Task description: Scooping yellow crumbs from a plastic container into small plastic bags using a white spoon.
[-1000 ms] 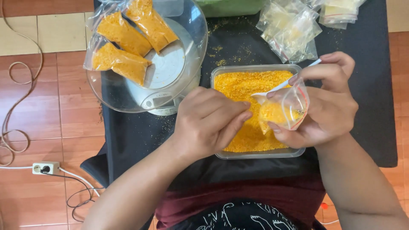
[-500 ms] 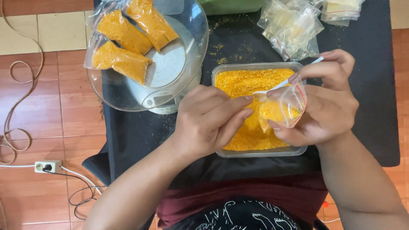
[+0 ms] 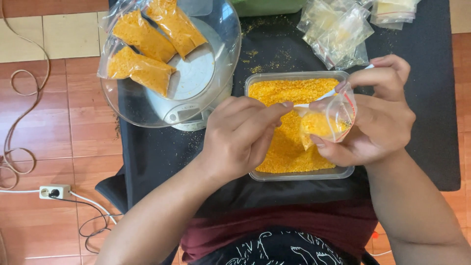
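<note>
The right hand (image 3: 380, 115) holds a small clear bag (image 3: 326, 120) open over the tray of orange crumbs (image 3: 289, 93). The left hand (image 3: 240, 137), pinched on a white spoon (image 3: 314, 102), has crept right since 1 second ago, tipping crumbs in; filling continues.

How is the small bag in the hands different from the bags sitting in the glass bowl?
The held bag is open and only partly filled; the three bowl bags look packed full. The held bag is kept upright by the right hand over the plastic tub; the bowl bags lie on their sides. Both are clear plastic holding orange crumbs.
</note>
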